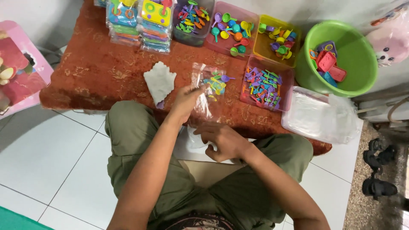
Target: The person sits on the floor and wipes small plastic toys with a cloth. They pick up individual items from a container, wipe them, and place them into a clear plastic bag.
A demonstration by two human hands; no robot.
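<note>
**Toy bag held open between two hands**

A seated person's left hand (187, 100) pinches the top of a clear plastic bag (208, 91) of small coloured toys, its long axis running away from the body. The right hand (221, 140), nearer the body, curls loosely around the bag's lower end.

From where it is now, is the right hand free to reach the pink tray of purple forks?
Probably not straight away: the right hand grips the bottom of the clear bag, so it would have to let go first. Otherwise the pink tray lies open, close on its right, nothing between.
</note>
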